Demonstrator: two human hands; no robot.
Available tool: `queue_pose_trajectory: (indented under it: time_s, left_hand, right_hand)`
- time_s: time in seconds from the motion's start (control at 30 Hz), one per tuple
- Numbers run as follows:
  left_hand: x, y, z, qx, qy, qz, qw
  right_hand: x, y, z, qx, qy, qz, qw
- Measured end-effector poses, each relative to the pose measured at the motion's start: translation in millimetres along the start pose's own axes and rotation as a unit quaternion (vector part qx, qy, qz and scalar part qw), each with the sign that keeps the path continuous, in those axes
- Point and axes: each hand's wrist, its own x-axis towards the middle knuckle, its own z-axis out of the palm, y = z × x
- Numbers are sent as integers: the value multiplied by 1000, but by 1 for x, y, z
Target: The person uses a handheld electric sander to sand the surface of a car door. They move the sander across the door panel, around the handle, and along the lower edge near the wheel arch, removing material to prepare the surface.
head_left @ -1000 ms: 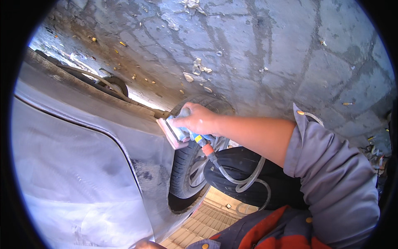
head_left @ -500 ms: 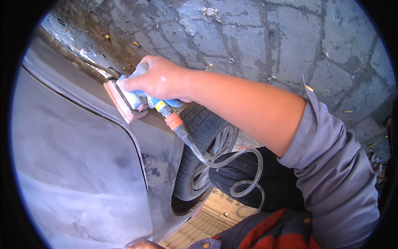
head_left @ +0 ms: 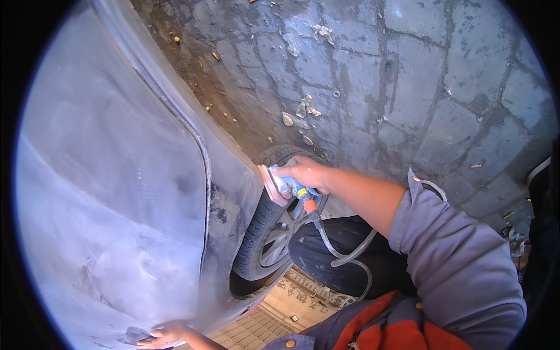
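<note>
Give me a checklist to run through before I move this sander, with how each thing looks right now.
1. Right-hand grip closed on the sander: ok.
2. Hose joined to the tool at the orange coupling: ok, it looks connected.
3. Hose route clear of the body: not ok, it loops in front of the dark trouser leg.
4. Pad flat on the body panel: cannot tell, it is at the wheel-arch edge.
5. Pad clear of the tyre: cannot tell, they overlap in this view.
6. Left-hand grip away from the pad: ok, it is well off at lower left.
</note>
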Motion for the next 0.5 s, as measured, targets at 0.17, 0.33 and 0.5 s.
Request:
queue_pose_trajectory:
  time_s: [0.17, 0.33, 0.5]
  left_hand:
    - [-9, -9, 0, -1, -2, -49, 999]
    - [-2, 11, 0, 0, 14, -44, 999]
    - [-1, 9, -4, -55, 19, -48, 997]
  right_hand:
    - [-23, 7, 22, -18, 100, -33, 994]
    - [-38, 8, 33, 132, 205, -146, 959]
    - [-50, 20, 84, 100, 265, -234, 930]
